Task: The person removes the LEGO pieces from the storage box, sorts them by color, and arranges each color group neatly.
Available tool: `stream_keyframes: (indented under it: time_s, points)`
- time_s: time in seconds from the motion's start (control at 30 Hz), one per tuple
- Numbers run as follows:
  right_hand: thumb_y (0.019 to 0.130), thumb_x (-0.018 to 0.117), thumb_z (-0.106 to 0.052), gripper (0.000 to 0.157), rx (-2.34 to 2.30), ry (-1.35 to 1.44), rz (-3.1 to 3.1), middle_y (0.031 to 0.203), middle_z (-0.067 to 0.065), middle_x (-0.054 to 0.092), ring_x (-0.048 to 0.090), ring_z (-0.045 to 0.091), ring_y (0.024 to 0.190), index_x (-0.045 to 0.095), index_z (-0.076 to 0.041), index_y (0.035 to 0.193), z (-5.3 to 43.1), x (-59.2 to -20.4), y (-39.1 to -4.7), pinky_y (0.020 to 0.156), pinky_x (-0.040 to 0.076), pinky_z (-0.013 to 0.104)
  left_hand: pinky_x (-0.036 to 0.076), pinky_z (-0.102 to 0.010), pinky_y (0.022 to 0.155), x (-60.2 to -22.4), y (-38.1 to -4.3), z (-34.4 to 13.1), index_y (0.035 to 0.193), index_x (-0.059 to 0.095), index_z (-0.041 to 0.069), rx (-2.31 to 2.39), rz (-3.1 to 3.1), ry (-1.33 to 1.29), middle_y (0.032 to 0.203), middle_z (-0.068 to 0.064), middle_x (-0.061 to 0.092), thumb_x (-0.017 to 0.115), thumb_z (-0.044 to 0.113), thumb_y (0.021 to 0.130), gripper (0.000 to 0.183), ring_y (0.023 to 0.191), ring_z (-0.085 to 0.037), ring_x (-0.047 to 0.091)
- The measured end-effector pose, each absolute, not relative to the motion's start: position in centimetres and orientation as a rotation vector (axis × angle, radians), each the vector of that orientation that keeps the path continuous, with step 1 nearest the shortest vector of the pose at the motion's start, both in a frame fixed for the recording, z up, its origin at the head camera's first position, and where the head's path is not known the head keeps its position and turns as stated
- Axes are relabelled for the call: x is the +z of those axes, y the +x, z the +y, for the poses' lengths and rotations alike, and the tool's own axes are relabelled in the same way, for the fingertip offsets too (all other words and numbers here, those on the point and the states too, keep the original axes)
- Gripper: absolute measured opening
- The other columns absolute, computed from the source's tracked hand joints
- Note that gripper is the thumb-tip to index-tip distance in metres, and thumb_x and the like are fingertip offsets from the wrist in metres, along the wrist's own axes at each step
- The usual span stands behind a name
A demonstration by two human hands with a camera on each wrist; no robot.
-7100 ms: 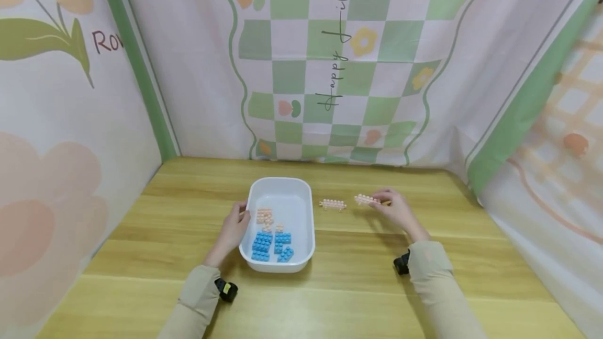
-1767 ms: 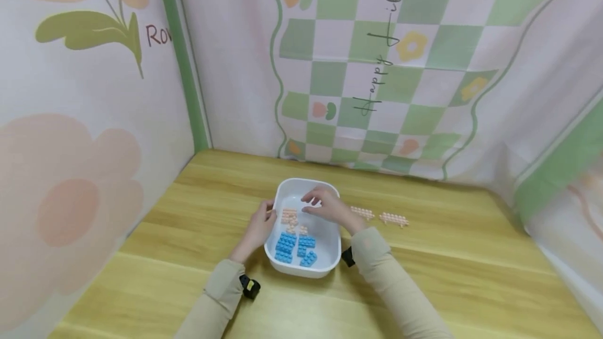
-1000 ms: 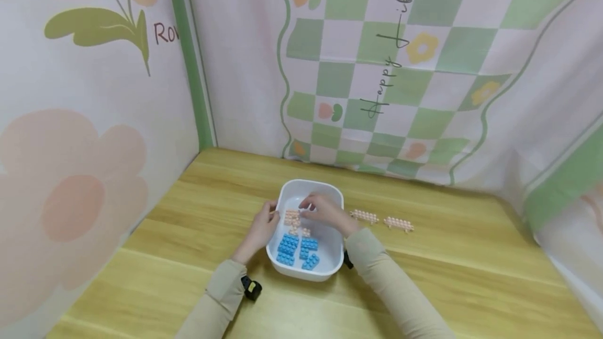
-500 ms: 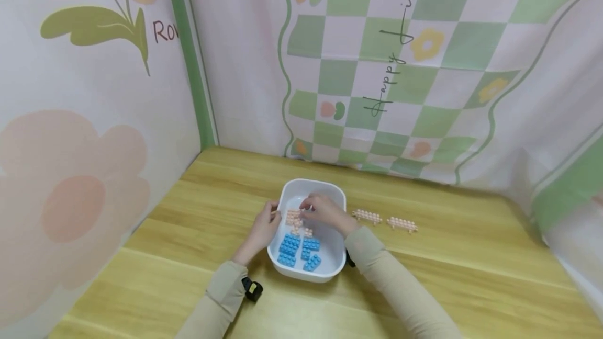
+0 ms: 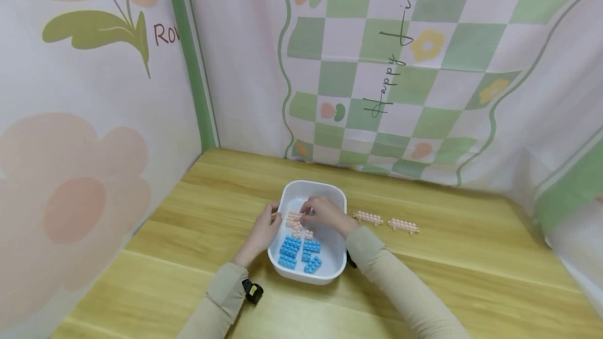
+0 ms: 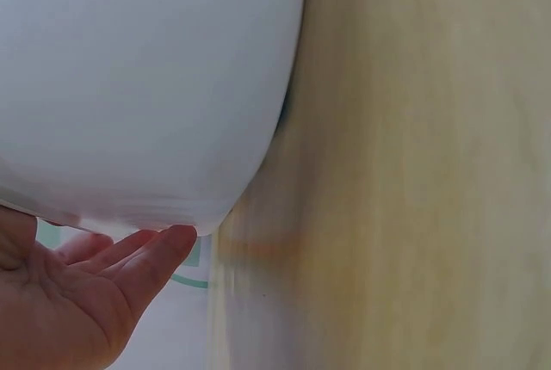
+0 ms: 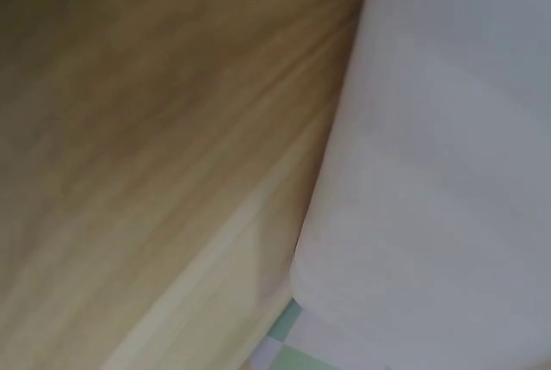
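Note:
A white plastic tub [image 5: 275,264] sits on the wooden table. My left hand [image 5: 265,228] holds its left rim, thumb at the edge and fingers against the outer wall; the left wrist view shows those fingers [image 6: 146,271] under the tub wall [image 6: 138,86]. My right hand [image 5: 325,214] reaches inside, thumb and forefinger at the right end of the peach toy bricks [image 5: 293,219]. I cannot tell whether they grip one. Nearer to me in the tub lie several blue toy bricks [image 5: 290,246]. The right wrist view shows only the tub's outer wall [image 7: 430,181] and the table.
Right of the tub, two pale pink studded strips [image 5: 368,217] with small side pegs lie end to end on the wooden table [image 5: 452,255]. A patterned curtain [image 5: 358,77] hangs along the table's back edge, and a flowered one [image 5: 89,171] on the left.
Earlier my right hand held one pink strip; it now lies beside the other. That hand then moved left into the tub and down to the peach bricks. My left hand keeps the rim.

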State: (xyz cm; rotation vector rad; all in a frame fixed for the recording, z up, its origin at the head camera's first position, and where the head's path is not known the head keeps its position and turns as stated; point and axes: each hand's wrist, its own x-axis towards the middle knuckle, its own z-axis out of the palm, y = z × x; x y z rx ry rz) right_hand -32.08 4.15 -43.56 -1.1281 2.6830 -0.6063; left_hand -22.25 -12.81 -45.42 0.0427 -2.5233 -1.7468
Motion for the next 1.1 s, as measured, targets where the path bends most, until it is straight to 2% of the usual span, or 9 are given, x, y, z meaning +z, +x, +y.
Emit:
stream_keyframes:
  time_s: [0.4, 0.73, 1.1]
  points:
    - [0.082, 0.07, -0.018, 0.016, -0.733, -1.042, 2.698, 0.087, 0.003, 0.068, 0.062, 0.014, 0.081, 0.068, -0.008, 0.094, 4.4, -43.5, -31.8, 0.077, 0.055, 0.03, 0.052, -0.043, 0.094, -45.4, -22.0, -12.7, 0.136, 0.038, -0.001, -1.755, -2.525, 0.047, 0.141, -0.024, 0.041, 0.037, 0.013, 0.099, 0.039, 0.123, -0.038, 0.05]
    - [0.084, 0.068, -0.018, 0.019, -0.756, -1.281, 2.824, 0.092, 0.006, 0.069, 0.063, 0.02, 0.086, 0.069, -0.006, 0.099, 5.7, -42.4, -31.6, 0.079, 0.055, 0.033, 0.048, -0.045, 0.098, -45.5, -22.0, -12.5, 0.137, 0.037, -0.003, -1.73, -2.527, 0.062, 0.14, -0.024, 0.042, 0.037, 0.012, 0.099, 0.04, 0.124, -0.039, 0.049]
    - [0.085, 0.068, -0.016, 0.021, -0.968, -1.225, 2.823, 0.097, 0.009, 0.069, 0.063, 0.023, 0.09, 0.068, -0.004, 0.103, 8.0, -40.6, -30.3, 0.082, 0.056, 0.04, 0.046, -0.046, 0.101, -45.3, -21.8, -12.4, 0.139, 0.036, 0.0, -1.728, -2.542, 0.097, 0.142, -0.023, 0.041, 0.037, 0.014, 0.1, 0.042, 0.125, -0.038, 0.048]
